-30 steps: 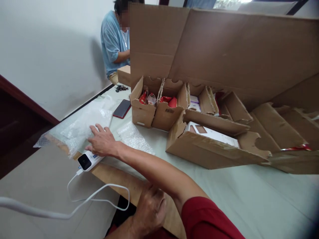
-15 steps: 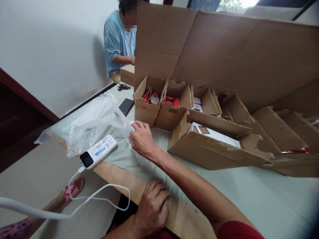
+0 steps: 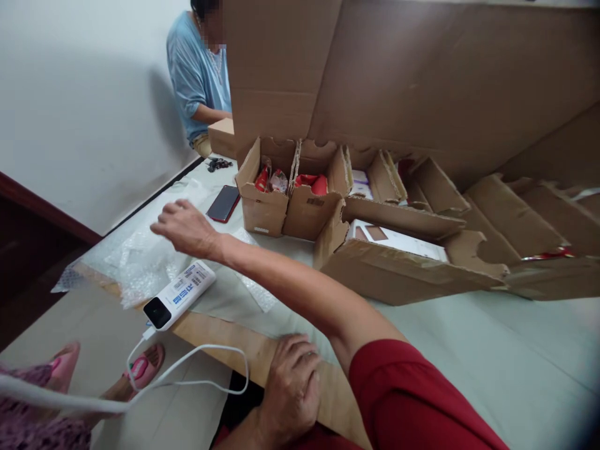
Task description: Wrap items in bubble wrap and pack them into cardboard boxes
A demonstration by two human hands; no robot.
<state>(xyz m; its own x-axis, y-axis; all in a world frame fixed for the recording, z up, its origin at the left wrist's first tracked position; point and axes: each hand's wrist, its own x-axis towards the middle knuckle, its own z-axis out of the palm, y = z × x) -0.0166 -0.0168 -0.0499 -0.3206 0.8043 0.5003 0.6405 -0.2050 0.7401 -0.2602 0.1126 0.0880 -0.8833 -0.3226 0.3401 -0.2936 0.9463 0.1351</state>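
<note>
My right hand [image 3: 184, 226], reaching across to the left, is over the bubble wrap [image 3: 129, 262]. Its fingers are curled in and their tips are hidden, so I cannot make out what, if anything, is in them. A strip of bubble wrap [image 3: 257, 290] lies under my right forearm. My left hand [image 3: 291, 382] rests on the wooden table edge [image 3: 220, 334], fingers loosely bent and holding nothing visible. Between the bubble wrap and the table's front edge lies a white power bank [image 3: 180, 295] with a white cable [image 3: 206, 347] plugged in.
Open cardboard bins [image 3: 267, 212] with red and clear packets stand before a tall cardboard panel [image 3: 422, 81]. A front bin [image 3: 398, 275] holds a white box [image 3: 398, 240]. Behind my right hand lies a phone [image 3: 224, 204]. A person in blue [image 3: 199, 75] sits beyond; pink sandals [image 3: 145, 369] show below.
My right hand has moved left from beside the bins to over the bubble wrap, which lies flatter now. My left hand stays at the table edge. The view has shifted slightly.
</note>
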